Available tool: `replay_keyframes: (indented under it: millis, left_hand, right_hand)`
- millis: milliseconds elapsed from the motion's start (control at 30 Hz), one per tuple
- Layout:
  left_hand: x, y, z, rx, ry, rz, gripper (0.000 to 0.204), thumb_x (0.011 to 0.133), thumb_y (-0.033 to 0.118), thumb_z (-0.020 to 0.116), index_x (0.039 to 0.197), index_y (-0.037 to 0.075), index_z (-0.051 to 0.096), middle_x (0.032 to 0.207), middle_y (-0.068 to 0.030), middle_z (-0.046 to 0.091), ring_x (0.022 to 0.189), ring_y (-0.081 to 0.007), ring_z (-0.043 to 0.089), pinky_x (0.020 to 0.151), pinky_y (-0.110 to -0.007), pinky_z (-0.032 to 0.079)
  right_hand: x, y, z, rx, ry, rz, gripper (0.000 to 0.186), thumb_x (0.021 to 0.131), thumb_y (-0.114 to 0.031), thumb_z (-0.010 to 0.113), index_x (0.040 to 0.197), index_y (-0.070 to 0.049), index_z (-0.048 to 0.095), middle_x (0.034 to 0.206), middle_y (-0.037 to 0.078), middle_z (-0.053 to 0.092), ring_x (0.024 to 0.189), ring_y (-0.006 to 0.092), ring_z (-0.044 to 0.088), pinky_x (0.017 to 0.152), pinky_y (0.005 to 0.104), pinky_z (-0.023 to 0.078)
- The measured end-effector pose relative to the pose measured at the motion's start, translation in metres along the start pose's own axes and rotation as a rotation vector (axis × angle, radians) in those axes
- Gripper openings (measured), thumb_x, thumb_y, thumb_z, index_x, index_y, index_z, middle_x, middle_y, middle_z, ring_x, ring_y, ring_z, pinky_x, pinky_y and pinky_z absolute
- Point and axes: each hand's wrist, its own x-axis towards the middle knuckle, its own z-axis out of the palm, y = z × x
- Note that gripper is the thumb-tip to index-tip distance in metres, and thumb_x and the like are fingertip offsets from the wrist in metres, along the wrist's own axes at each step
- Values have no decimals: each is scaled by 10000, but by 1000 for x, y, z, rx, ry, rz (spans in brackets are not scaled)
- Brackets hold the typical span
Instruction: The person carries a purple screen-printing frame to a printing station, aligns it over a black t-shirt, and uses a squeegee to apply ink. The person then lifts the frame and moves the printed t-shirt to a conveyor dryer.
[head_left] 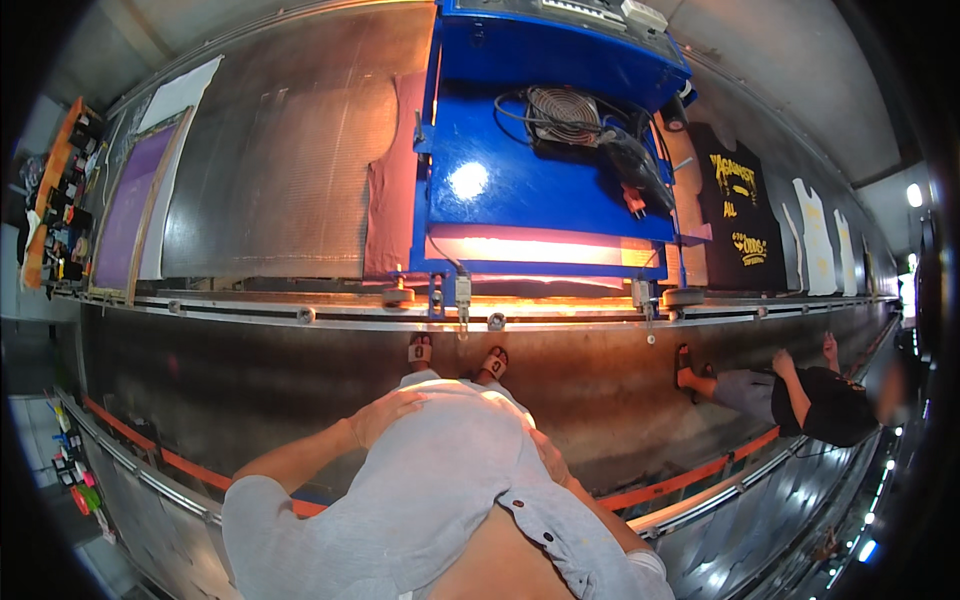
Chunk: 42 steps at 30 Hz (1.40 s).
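My left hand (pixel 392 412) lies flat against the front of my grey shirt (pixel 450 450), fingers stretched and holding nothing. On the other side of my waist rests my right hand (pixel 546 456), also flat and partly hidden by the shirt. Both hands are apart from the bench. In front of me a blue wheeled heater unit (pixel 540 195) stands on the bench rails, its lower front edge glowing orange. Pinkish fabric (pixel 385 215) shows from under its left side. A round metal fan (pixel 563 115) with black cables and a red plug (pixel 634 200) sits on top.
Right of the heater lie a black shirt with yellow print (pixel 735 210) and white shirts (pixel 818 245). At left is a purple framed screen (pixel 135 200). A person in black (pixel 835 405) stands in the aisle to the right. A metal rail (pixel 350 315) edges the bench.
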Motion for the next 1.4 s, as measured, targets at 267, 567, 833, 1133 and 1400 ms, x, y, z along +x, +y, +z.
replay_keyframes:
  millis: [267, 567, 833, 1133, 1400]
  left_hand:
    - [32, 30, -83, -280, -277, -610, 551, 836, 174, 711, 1345, 62, 533, 1304, -139, 593, 1218, -217, 556, 1034, -342, 436]
    - [70, 9, -43, -606, 795, -901, 843, 773, 171, 799, 1472, -13, 364, 1496, -210, 399, 1406, -332, 367, 1126, -408, 330]
    - [86, -10, -35, -647, 1044, -1004, 872, 793, 124, 790, 1499, 8, 293, 1522, -188, 325, 1412, -320, 343, 1101, -381, 329]
    - [133, 7, -9, -602, 1112, -1035, 776, 831, 169, 747, 1478, 78, 327, 1542, -129, 289, 1342, -255, 402, 1043, -451, 350]
    - [104, -18, 28, -599, 905, -1198, 264, 827, 165, 727, 1043, 126, 579, 863, 58, 525, 692, -45, 448, 521, -247, 347]
  right_hand:
    - [0, 10, -3, -344, 5, -224, 385, 1008, -194, 554, 1341, -10, 495, 1177, 102, 623, 1078, 199, 606, 926, 294, 492]
    - [17, 12, -29, -564, -130, -489, 580, 904, -235, 659, 1388, -19, 425, 1361, 186, 488, 1166, 354, 570, 996, 381, 499]
    - [5, 22, -37, -614, -92, -498, 738, 817, -324, 698, 1395, 12, 385, 1380, 221, 457, 1214, 386, 527, 988, 430, 506]
    - [-5, 35, -115, -541, -105, -511, 753, 833, -359, 676, 1422, -6, 367, 1394, 223, 431, 1262, 400, 497, 1012, 469, 472]
    - [-17, 27, -94, -605, -129, -444, 701, 873, -307, 608, 1438, 13, 344, 1383, 235, 427, 1242, 399, 500, 1021, 466, 471]
